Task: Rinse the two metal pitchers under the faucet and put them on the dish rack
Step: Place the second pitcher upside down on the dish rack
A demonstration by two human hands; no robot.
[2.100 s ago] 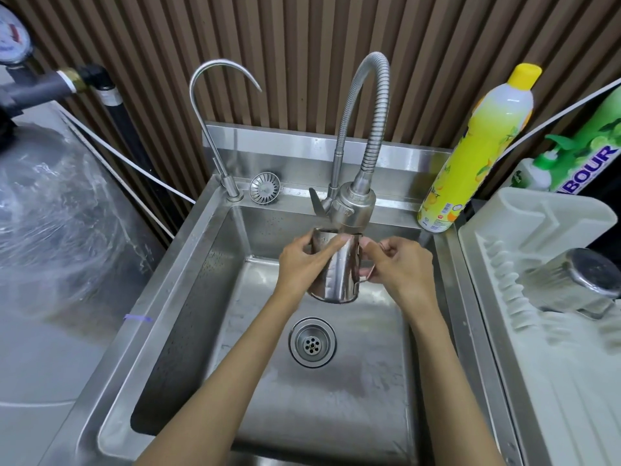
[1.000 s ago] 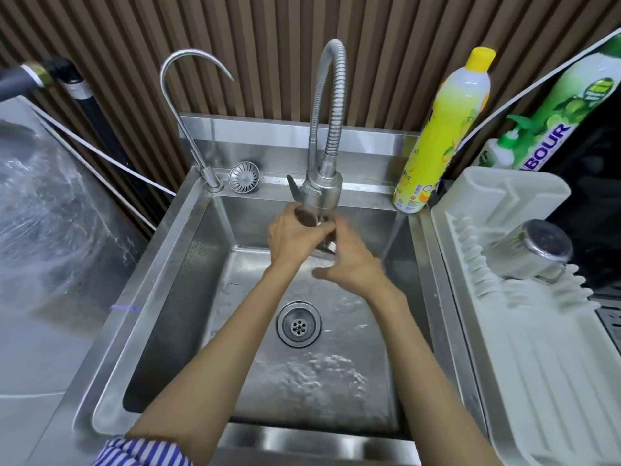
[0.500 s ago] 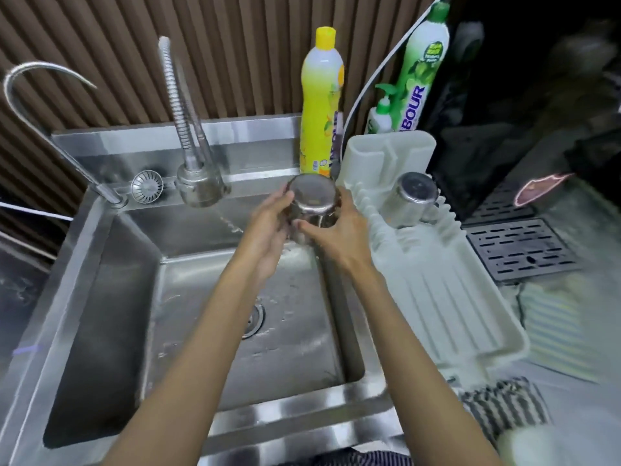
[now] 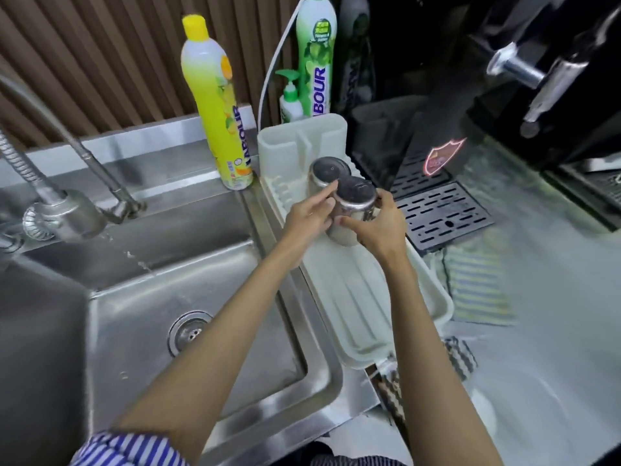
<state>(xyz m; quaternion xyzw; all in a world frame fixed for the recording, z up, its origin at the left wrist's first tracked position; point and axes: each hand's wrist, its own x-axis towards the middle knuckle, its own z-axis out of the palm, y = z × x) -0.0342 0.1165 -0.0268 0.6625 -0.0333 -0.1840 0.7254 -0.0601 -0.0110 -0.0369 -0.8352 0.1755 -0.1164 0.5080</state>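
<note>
Two metal pitchers stand upside down on the white dish rack (image 4: 363, 307) to the right of the sink. The nearer pitcher (image 4: 354, 205) has its base up, and both hands are on it: my left hand (image 4: 309, 215) on its left side, my right hand (image 4: 378, 227) around its front and right. The other pitcher (image 4: 327, 171) stands just behind it near the rack's cutlery holder, touching or almost touching it. The flexible faucet (image 4: 64, 213) hangs over the sink at the left, with a thin stream of water falling from it.
The steel sink (image 4: 100, 331) with its drain (image 4: 190, 332) fills the lower left. A yellow soap bottle (image 4: 218, 105), a green bottle (image 4: 316, 58) and a small pump bottle stand behind the rack. A black drip tray (image 4: 443, 213) and a coffee machine (image 4: 504, 79) are to the right.
Both hands carried the pitcher from under the faucet, turned it base up, and brought it right and down onto the rack next to the first pitcher. My view swung right.
</note>
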